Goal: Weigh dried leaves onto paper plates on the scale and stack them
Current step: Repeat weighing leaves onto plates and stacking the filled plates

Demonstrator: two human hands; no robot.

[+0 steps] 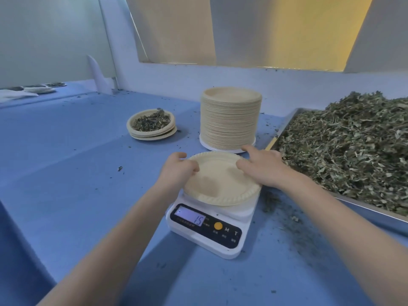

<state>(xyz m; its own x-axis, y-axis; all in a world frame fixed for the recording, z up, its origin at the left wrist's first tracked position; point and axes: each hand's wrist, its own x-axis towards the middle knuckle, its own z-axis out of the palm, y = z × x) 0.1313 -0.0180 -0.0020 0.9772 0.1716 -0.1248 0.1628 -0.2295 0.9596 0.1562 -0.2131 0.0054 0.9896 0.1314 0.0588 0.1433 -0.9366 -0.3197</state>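
Note:
An empty beige paper plate lies on the white digital scale, whose display reads 15. My left hand grips the plate's left rim with curled fingers. My right hand rests on the right rim, fingers spread over it. A tall stack of empty paper plates stands just behind the scale. Further left sits a short stack of filled plates topped with dried leaves. A big heap of dried leaves fills a metal tray on the right.
The blue table carries scattered leaf crumbs, thickest to the right of the scale. More plates with leaves sit on a far left counter. A pale wall and window ledge run along the back.

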